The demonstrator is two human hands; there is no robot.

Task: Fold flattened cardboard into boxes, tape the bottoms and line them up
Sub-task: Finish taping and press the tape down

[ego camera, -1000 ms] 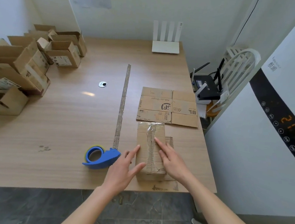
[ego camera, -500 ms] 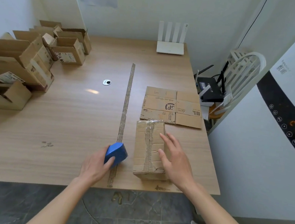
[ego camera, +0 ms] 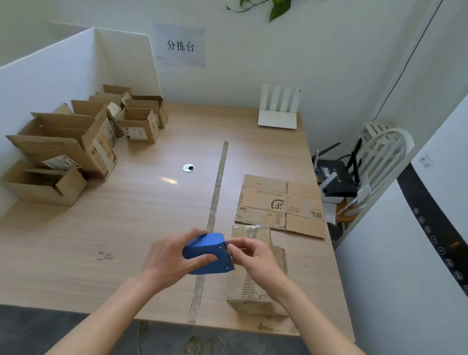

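My left hand [ego camera: 170,259] grips a blue tape dispenser [ego camera: 210,255], lifted above the wooden table [ego camera: 110,237]. My right hand [ego camera: 254,256] pinches at the dispenser's cutter end, fingers curled on the tape edge. Under my right hand stands a folded cardboard box [ego camera: 248,296], bottom side up, with old tape along its seam. Behind it lies a flattened cardboard sheet [ego camera: 281,206]. Several open folded boxes [ego camera: 90,138] are lined up along the left side of the table.
A white router [ego camera: 278,119] stands at the table's far edge. A white partition runs along the left. A strip [ego camera: 215,204] runs down the table's middle. To the right are a white chair [ego camera: 380,158] holding black routers and a large white appliance.
My left hand picked the dispenser up off the table and raised it. My right hand left the box and came to the dispenser's cutter end. The camera tilted upward.
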